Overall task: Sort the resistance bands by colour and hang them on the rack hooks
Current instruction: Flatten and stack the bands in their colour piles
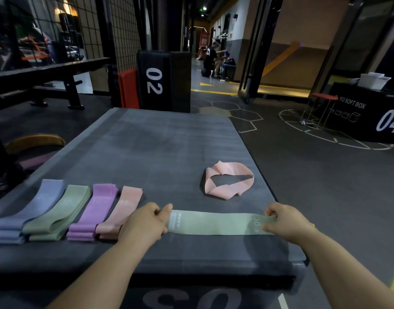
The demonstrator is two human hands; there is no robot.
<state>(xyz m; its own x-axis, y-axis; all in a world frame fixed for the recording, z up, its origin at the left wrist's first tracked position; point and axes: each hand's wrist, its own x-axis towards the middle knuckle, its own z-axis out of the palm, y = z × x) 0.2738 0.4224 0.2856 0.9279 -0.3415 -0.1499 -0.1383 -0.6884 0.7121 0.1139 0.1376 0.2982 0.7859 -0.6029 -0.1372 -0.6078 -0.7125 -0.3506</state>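
**Green band pulled flat, four colour piles waiting**

A dim gym floor. A broad padded box (169,141) fills the middle and serves as the sorting surface. Behind it at 12 o'clock stands a black box marked 02 (162,81), and at 2 o'clock another marked 04 (370,117). A white tub (372,80) sits on that one; what it holds I cannot tell. A wire grid (124,30) rises at 11 o'clock, and no hooks can be made out on it.

At 8 o'clock four folded piles lie side by side, just touching. From the outside inward they are the blue pile (35,206), the green pile (62,208), the purple pile (95,208) and the pink pile (122,208). Kept one colour to a pile, they look ready to be carried to the hooks in lots.

Along the near edge at 6 o'clock lies the green band (216,223), drawn out flat. The left hand (144,221) has a closed grip on its left end, thumb on top. The right hand (285,221) pinches the other end beside the printed 30. Holding both ends this way likely smooths it for folding onto the green pile.

At 3 o'clock a loose pink band (232,168) lies twisted in an open ring, well apart, seemingly unsorted. Sorting looks nearly done; hanging has not begun.
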